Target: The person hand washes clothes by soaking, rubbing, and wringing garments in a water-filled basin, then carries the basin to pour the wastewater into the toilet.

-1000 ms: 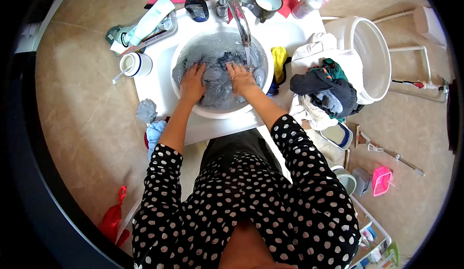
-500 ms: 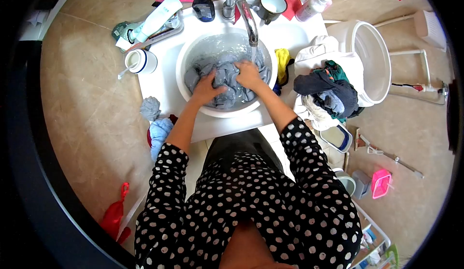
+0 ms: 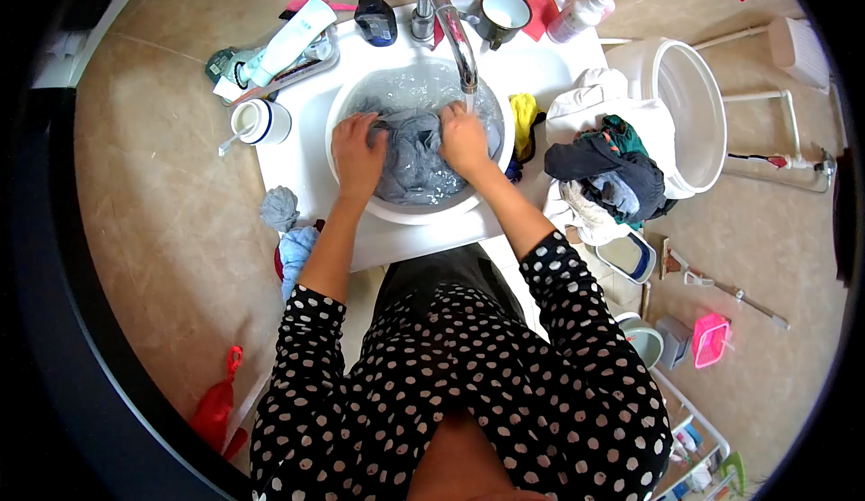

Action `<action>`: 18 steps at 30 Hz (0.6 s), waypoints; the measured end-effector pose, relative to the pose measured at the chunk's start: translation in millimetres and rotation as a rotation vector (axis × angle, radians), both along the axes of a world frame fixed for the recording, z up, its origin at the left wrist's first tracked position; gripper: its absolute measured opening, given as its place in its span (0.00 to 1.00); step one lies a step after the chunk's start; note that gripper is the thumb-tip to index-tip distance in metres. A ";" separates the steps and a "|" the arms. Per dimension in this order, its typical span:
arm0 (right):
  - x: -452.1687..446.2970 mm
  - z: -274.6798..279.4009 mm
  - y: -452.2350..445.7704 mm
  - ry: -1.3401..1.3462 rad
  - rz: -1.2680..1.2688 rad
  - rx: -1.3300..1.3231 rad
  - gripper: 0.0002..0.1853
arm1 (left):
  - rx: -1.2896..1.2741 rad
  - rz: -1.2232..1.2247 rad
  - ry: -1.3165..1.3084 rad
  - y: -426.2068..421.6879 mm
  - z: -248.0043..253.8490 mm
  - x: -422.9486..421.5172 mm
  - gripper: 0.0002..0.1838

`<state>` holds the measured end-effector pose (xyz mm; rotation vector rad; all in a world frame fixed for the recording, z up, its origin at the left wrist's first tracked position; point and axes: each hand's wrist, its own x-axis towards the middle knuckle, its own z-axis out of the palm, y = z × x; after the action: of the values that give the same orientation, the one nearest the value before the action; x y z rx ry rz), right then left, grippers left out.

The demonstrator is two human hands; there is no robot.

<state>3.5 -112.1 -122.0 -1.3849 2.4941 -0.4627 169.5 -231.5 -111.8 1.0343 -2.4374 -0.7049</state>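
Observation:
A wet grey cloth (image 3: 410, 163) lies bunched in the water of a round white basin (image 3: 432, 215), which stands in the sink. At the basin's left side, my left hand (image 3: 359, 157) has its fingers curled onto the cloth's edge, the thumb apart from them. My right hand (image 3: 464, 143) is closed on the cloth's right part, just below the faucet (image 3: 458, 37). Water runs from the spout close to that hand. Folds and water partly hide the fingertips of both hands.
Right of the basin lie a yellow cloth (image 3: 523, 122) and a clothes pile (image 3: 613, 172) beside a white bucket (image 3: 712, 118). Along the sink's back stand a dark bottle (image 3: 376, 22), a mug (image 3: 503, 13) and a pump bottle (image 3: 581, 14). A white jar (image 3: 268, 122) stands left.
My left hand has moved left and slightly up, from over the cloth's middle to the basin's left side. My right hand stays nearly in place. The cloth's folds have shifted.

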 end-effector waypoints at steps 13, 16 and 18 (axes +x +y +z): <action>5.4 -139.2 -20.6 0.317 0.137 0.366 0.24 | 0.249 -0.329 -0.904 18.4 -78.0 -29.9 0.37; -0.9 -103.7 -17.1 0.016 -0.004 0.323 0.20 | 0.185 -0.355 -0.831 13.2 -127.0 -30.9 0.35; -2.3 -65.0 -22.7 -0.178 -0.036 0.486 0.18 | 0.069 -0.383 -0.622 6.6 -150.3 -17.1 0.35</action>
<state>1.2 -134.8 -187.0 -1.0576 2.2822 0.0210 152.4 -225.0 -262.1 0.9165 -3.2292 -0.6545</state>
